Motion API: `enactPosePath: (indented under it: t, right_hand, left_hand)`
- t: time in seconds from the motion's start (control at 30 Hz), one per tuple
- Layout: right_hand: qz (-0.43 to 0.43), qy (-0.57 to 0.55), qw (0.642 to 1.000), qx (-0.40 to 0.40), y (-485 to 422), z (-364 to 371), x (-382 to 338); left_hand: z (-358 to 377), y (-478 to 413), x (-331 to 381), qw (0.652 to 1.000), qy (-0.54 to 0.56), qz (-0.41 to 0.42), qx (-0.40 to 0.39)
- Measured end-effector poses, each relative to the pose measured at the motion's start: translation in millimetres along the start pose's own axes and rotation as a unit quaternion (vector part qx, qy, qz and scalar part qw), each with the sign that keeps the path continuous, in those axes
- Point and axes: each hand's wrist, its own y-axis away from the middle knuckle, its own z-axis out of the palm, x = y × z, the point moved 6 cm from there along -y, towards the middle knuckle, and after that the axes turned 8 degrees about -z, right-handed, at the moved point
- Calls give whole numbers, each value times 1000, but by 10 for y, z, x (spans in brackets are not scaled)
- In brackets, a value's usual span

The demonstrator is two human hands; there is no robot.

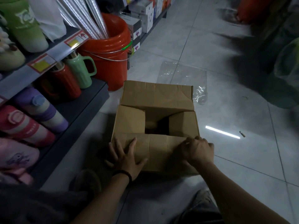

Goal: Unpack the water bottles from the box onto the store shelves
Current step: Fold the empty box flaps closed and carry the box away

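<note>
A brown cardboard box (155, 97) sits on the tiled floor in front of me, its four flaps folded partly inward around a dark square gap; what is inside is hidden. My left hand (125, 156) lies flat with fingers spread on the near flap's left end. My right hand (196, 148) curls over the near flap's right end, fingers bent on its edge. On the left, the store shelves (76, 110) carry water bottles: a purple one (43, 110), a pink-red one (24, 126), a red jug (64, 83) and a green jug (80, 70).
An orange bucket (111, 50) with long wrapped rolls stands just behind the box beside the shelf. A clear plastic bag (182, 75) lies on the floor beyond the box. Small boxed goods (145, 18) line the far shelf. A blurred dark shape fills the right.
</note>
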Motion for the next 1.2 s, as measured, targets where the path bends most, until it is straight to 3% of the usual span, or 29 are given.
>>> enactPosePath:
  t: [0.1,0.23,0.37,0.5,0.57,0.67,0.73,1.0,1.2]
  right_hand:
    - [25,-97,995,-7,-437,-58,129]
    - [50,-215,975,0,-1066,-91,217]
    - [73,-343,936,19,-1659,-136,209]
    - [151,-340,928,28,-2081,-106,278]
    - [164,-423,890,35,-2201,-60,325]
    - [166,-586,792,47,-2307,6,391]
    - [173,-633,752,61,-2328,10,458]
    - [118,-756,637,93,-1994,-165,445]
    - [79,-789,606,59,-1779,-225,517]
  left_hand:
    - [-27,-99,127,999,-33,-37,22]
    - [52,-223,360,990,-111,-87,-7]
    - [154,-273,395,981,-148,-123,-18]
    - [210,-321,415,975,-169,-138,-36]
    - [214,-326,411,974,-171,-142,-35]
    - [217,-315,401,974,-170,-144,-38]
    - [211,-300,400,974,-172,-144,-35]
    - [220,-303,394,972,-181,-148,-34]
    - [199,-294,390,975,-165,-145,-15]
